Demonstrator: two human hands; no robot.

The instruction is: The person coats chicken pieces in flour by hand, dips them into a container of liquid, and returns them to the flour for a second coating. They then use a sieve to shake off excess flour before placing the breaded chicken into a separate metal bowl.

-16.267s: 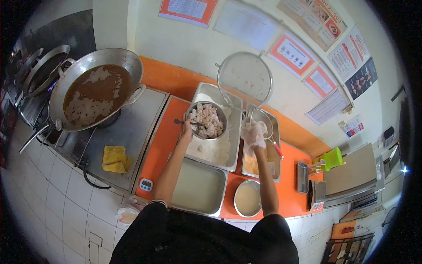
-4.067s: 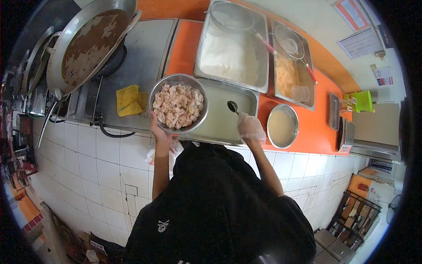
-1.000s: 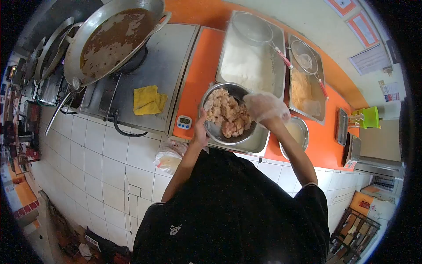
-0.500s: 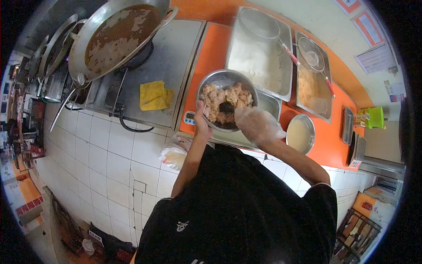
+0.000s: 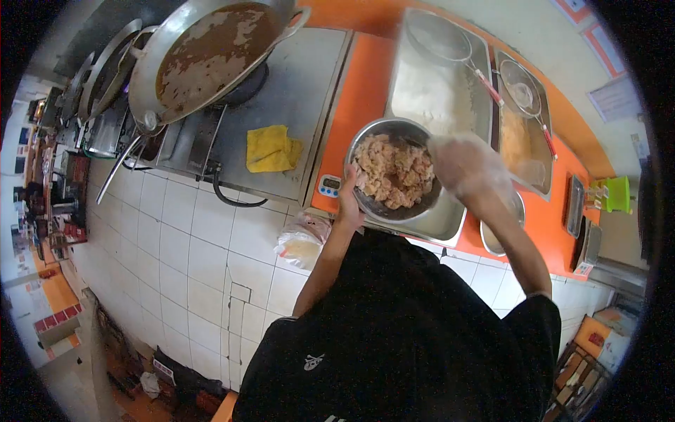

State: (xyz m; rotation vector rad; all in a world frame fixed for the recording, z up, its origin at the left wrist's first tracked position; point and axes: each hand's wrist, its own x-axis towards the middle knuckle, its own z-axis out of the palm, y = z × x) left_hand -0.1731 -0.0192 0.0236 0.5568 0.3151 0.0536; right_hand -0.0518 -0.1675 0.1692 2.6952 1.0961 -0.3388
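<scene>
A steel mixing bowl (image 5: 389,126) full of raw meat pieces (image 5: 395,172) stands tilted over the counter. My left hand (image 5: 349,200) is bare and grips the bowl's left rim, thumb on the inner side. My right hand (image 5: 470,169), in a clear plastic glove, is at the right rim. Motion blurs its fingers, so whether they hold anything is hidden. Under the bowl's lower right side is a metal tray (image 5: 444,219) of pale liquid. Behind the right wrist, a round bowl of pale liquid (image 5: 490,238) is partly covered.
A tray of white flour (image 5: 429,91) with a sieve (image 5: 439,39) and a tray of orange-tinted powder (image 5: 515,137) lie beyond. At left are a wok of brown oil (image 5: 211,53) and a yellow cloth (image 5: 271,149). A small digital device (image 5: 329,186) sits beside the bowl.
My gloved right hand has moved off the meat, up and right to the bowl's rim. The meat's dark central gap has changed shape. The whole view has shifted slightly.
</scene>
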